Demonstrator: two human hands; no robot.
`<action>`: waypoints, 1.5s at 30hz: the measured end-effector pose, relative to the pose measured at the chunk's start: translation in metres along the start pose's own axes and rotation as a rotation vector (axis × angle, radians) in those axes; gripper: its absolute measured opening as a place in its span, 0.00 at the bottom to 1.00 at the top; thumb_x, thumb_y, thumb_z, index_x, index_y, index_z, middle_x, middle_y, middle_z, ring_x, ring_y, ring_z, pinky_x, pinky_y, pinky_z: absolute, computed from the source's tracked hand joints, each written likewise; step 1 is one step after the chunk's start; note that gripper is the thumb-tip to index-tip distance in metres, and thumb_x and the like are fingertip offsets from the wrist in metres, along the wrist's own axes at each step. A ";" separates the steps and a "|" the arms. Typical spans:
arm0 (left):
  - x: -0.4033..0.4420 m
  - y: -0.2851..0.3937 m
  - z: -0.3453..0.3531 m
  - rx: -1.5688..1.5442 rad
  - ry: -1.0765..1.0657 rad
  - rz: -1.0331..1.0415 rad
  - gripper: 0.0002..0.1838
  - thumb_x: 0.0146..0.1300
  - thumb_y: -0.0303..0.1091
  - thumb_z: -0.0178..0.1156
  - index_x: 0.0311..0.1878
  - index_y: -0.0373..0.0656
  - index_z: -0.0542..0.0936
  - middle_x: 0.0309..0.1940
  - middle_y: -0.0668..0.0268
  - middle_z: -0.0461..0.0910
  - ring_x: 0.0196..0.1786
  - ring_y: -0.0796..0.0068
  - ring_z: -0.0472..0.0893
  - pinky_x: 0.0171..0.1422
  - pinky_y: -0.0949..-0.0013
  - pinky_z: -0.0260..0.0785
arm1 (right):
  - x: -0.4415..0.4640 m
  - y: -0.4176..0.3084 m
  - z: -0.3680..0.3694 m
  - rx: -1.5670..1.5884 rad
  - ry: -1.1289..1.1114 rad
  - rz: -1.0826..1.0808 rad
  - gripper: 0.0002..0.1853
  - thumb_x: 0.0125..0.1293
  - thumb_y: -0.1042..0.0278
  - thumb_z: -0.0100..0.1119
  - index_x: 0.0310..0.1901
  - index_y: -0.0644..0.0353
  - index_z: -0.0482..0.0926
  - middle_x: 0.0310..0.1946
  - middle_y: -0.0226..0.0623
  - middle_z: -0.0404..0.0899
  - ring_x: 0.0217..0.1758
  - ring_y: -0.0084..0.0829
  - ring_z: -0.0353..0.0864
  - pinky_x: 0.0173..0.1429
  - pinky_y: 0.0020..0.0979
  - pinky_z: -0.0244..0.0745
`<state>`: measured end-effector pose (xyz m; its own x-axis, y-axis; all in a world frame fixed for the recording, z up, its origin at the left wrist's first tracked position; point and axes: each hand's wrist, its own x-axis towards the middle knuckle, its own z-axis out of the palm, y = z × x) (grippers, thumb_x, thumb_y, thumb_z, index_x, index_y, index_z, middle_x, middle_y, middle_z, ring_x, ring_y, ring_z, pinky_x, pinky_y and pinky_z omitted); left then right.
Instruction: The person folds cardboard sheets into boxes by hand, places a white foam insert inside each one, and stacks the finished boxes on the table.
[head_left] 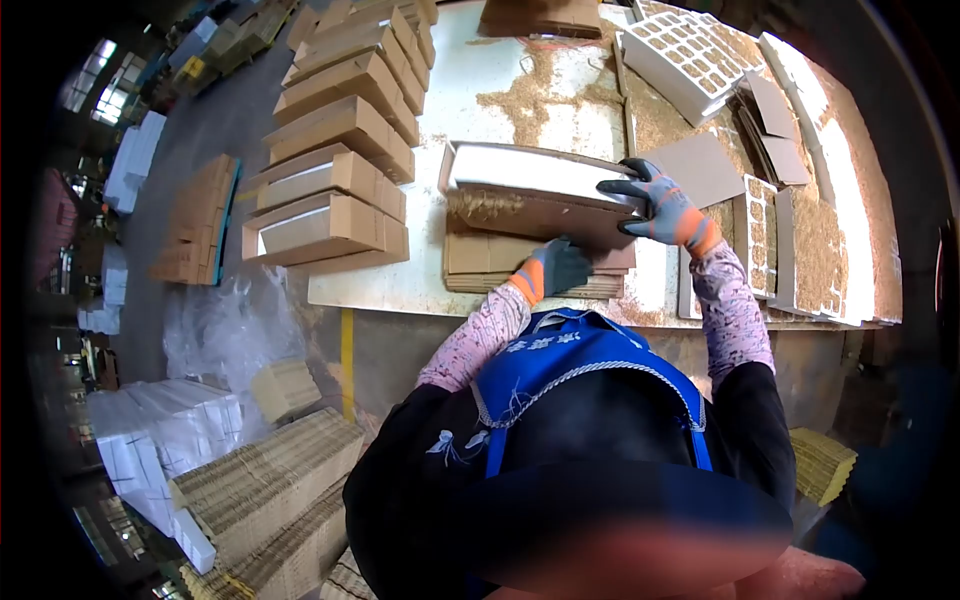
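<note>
My right grip (pixel 660 205), gloved, is closed over the right end of the long cardboard box (pixel 550 212), pinching its edge. Box location: in front of me, above the flattened cardboard stack (pixel 480 262) on the bench (pixel 365 286), white insert (pixel 545 168) inside. My left grip (pixel 562 268) is by the box's near side, over the stack; fingers blurred, cannot tell whether spread or pressed together. Row of filled boxes (pixel 345 225) to the left; brown debris (pixel 535 105) beyond.
</note>
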<state>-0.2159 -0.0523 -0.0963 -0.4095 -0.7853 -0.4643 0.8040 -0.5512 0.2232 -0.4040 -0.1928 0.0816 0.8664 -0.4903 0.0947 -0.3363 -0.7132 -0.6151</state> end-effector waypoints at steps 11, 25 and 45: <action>-0.117 0.139 0.072 2.358 0.470 1.023 0.20 0.52 0.53 0.63 0.43 0.50 0.80 0.44 0.62 0.77 0.52 0.61 0.74 0.60 0.59 0.61 | -0.005 0.028 0.046 -0.241 0.122 0.129 0.18 0.53 0.51 0.63 0.45 0.44 0.82 0.58 0.48 0.69 0.57 0.52 0.70 0.62 0.42 0.64; -0.045 0.189 0.081 2.975 0.428 0.515 0.30 0.60 0.58 0.51 0.59 0.48 0.71 0.46 0.61 0.77 0.49 0.65 0.77 0.51 0.62 0.66 | 0.046 0.039 0.053 -0.187 0.179 0.548 0.31 0.44 0.64 0.70 0.51 0.59 0.68 0.46 0.50 0.75 0.50 0.50 0.75 0.54 0.42 0.71; -0.035 0.171 0.102 2.781 0.521 0.406 0.44 0.43 0.68 0.63 0.59 0.50 0.70 0.52 0.58 0.76 0.54 0.60 0.76 0.56 0.57 0.67 | -0.028 0.131 0.109 0.107 0.272 -0.028 0.20 0.63 0.66 0.56 0.56 0.58 0.73 0.48 0.39 0.78 0.51 0.32 0.77 0.54 0.29 0.72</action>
<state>-0.1081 -0.1482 0.0457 -0.1501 -0.9786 -0.1407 -0.9848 0.1606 -0.0665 -0.4317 -0.2178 -0.0871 0.7393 -0.5979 0.3098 -0.2609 -0.6784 -0.6868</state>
